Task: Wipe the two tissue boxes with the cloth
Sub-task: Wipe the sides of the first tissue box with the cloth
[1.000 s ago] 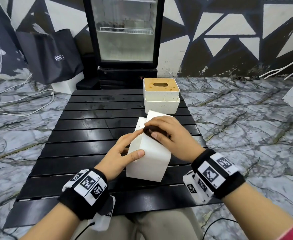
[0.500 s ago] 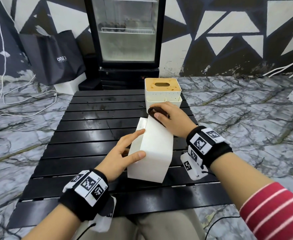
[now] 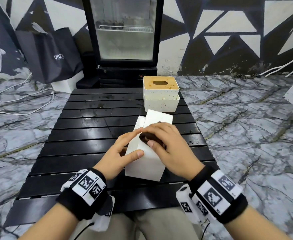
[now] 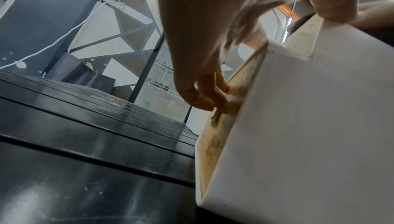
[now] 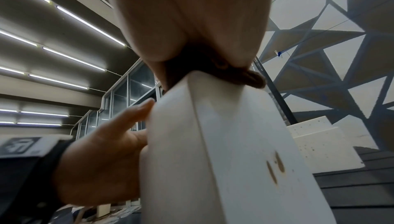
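Observation:
The near white tissue box (image 3: 147, 163) lies on its side on the black slatted table (image 3: 90, 129), its wooden lid (image 4: 215, 143) facing left. My left hand (image 3: 125, 153) grips this box, thumb on the upper face and fingers curled against the lid. My right hand (image 3: 166, 146) holds a dark brown cloth (image 3: 145, 137) and presses it on the box's upper edge; in the right wrist view the cloth (image 5: 245, 76) bulges out under the palm. The second tissue box (image 3: 160, 94), white with a stained wooden lid, stands upright at the table's far end.
A glass-door fridge (image 3: 125, 40) stands behind the table, with a black bag (image 3: 52, 54) on the floor to its left. White cables (image 3: 21, 101) trail over the marble floor at the left. The table's left half is bare, wet slats.
My right hand slid the cloth along the box's upper face to its far end, then back toward me to the middle. The left hand kept its hold on the box.

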`<state>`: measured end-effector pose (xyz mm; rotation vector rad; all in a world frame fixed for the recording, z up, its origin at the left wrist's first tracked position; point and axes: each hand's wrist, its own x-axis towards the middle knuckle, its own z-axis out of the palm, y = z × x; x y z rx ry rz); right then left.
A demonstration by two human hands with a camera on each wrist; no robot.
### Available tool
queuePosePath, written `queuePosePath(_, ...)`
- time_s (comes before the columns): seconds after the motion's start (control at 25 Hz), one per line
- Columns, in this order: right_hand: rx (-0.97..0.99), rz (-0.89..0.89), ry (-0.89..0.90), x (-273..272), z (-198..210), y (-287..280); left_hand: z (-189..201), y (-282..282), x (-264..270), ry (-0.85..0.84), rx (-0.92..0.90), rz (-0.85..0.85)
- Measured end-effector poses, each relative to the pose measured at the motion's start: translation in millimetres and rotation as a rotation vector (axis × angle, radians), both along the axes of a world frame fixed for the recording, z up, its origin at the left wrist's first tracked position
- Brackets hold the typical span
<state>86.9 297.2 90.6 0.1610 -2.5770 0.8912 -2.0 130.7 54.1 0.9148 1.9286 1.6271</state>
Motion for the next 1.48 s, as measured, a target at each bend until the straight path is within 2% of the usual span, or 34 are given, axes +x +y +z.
queuePosePath(0.2,0.069,0.040,0.085,15,-5,-11,1,0,0,0.008,-0.014,-0.015)
queuePosePath(0.4,0.070,0.062,-0.006,-3,0,4,1,0,-2,-0.027,-0.011,0.002)
queuePosePath(0.88,-0.036,-0.131,-0.121,-54,13,36,1,1,-2,-0.069,-0.056,0.014)
queuePosePath(1.08,-0.304,-0.235,-0.211,-61,20,56,1,2,1,-0.058,-0.045,0.025)
queuePosePath(1.28,-0.740,-0.327,-0.207,-43,14,72,6,3,5,-0.030,-0.085,0.039)
queuePosePath(1.48,-1.036,-0.373,-0.168,-19,2,72,30,21,22,0.363,-0.259,0.178)
